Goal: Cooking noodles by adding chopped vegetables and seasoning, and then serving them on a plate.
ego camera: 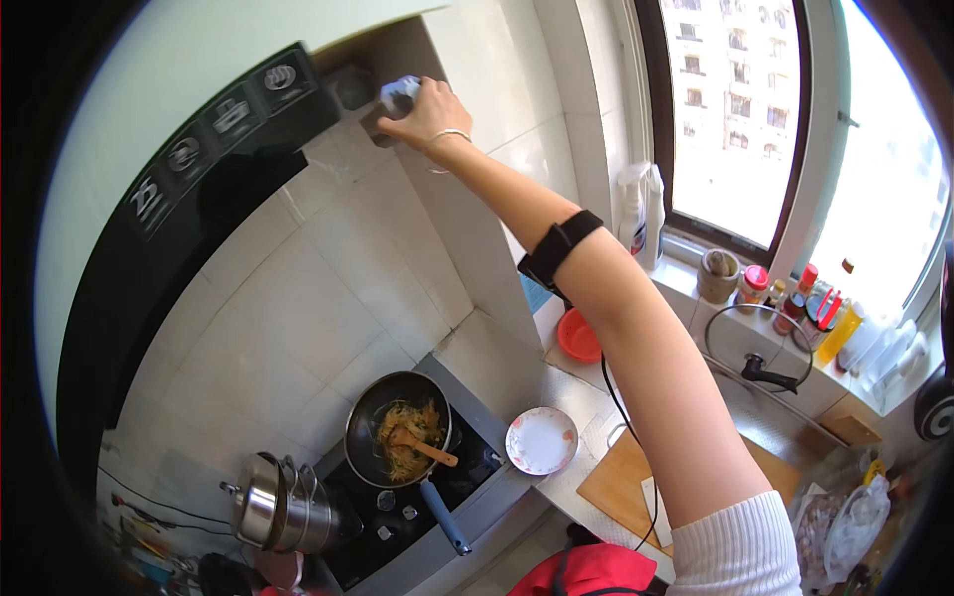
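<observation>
My right hand is raised beside the range hood, its fingers around a small container. This container is blurred, with a bluish-white part and a dark part showing, so its kind is unclear. It is near an open recess at the end of the hood. Another dim object sits in that recess. My left hand is out of view. Below, a frying pan on the stove holds shredded food with a wooden spatula lying in it.
A stacked steel steamer pot stands left of the pan, whose blue handle points over the stove's front edge. To the right are a floral plate, a red bowl and a cutting board. Bottles line the windowsill. A cable hangs beside my arm.
</observation>
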`<state>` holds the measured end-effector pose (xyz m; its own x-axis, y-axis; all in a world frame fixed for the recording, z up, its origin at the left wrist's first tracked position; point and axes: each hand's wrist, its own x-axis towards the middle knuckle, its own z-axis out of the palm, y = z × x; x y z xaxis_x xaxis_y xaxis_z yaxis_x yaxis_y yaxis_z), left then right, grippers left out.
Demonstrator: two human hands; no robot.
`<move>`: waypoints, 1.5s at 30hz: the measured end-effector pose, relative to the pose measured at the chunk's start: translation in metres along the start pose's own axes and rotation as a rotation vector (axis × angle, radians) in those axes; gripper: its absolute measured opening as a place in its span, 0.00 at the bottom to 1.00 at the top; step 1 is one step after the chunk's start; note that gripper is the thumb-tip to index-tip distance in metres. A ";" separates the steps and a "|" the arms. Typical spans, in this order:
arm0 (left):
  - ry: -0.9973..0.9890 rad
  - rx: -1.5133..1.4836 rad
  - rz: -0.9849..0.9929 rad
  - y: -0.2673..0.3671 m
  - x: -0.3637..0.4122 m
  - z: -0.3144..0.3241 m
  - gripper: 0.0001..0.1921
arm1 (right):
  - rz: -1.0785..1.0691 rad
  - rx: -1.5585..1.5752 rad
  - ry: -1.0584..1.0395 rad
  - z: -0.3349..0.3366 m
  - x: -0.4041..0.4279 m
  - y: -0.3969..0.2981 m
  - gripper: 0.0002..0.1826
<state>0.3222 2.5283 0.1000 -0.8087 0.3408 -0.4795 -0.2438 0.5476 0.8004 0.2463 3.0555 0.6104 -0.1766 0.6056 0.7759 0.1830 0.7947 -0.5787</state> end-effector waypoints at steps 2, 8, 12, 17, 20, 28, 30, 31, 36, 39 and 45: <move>-0.008 0.029 0.003 0.016 0.010 0.004 0.22 | 0.024 0.035 0.012 0.016 0.007 0.010 0.38; 0.007 0.078 -0.033 0.044 0.026 0.003 0.22 | 0.036 0.178 0.014 0.076 0.023 0.014 0.42; 0.022 0.100 -0.064 0.054 0.034 -0.005 0.22 | 0.010 0.287 0.056 0.122 0.042 0.004 0.44; 0.054 0.109 -0.114 0.062 0.039 -0.015 0.22 | 0.024 0.411 0.108 0.178 0.071 -0.020 0.45; 0.068 0.112 -0.143 0.066 0.043 -0.019 0.22 | -0.008 0.379 0.160 0.202 0.089 -0.029 0.44; 0.072 0.123 -0.170 0.074 0.055 -0.023 0.22 | 0.027 0.275 0.269 0.241 0.099 -0.052 0.40; 0.073 0.123 -0.176 0.072 0.057 -0.023 0.22 | 0.077 0.305 0.286 0.244 0.093 -0.057 0.38; 0.074 0.117 -0.179 0.072 0.058 -0.023 0.22 | 0.073 0.309 0.287 0.245 0.089 -0.059 0.38; 0.058 0.127 -0.171 0.073 0.067 -0.021 0.22 | 0.125 0.134 0.386 0.256 0.104 -0.056 0.33; 0.062 0.118 -0.174 0.072 0.067 -0.018 0.23 | 0.180 0.404 0.060 0.258 0.106 -0.063 0.34; 0.067 0.102 -0.185 0.048 0.057 -0.020 0.23 | 0.010 0.573 -0.294 0.273 0.109 -0.033 0.47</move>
<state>0.2538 2.5589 0.1181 -0.7896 0.1783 -0.5871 -0.3385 0.6715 0.6592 -0.0428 3.1062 0.6454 -0.4501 0.5344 0.7154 -0.3454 0.6346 -0.6914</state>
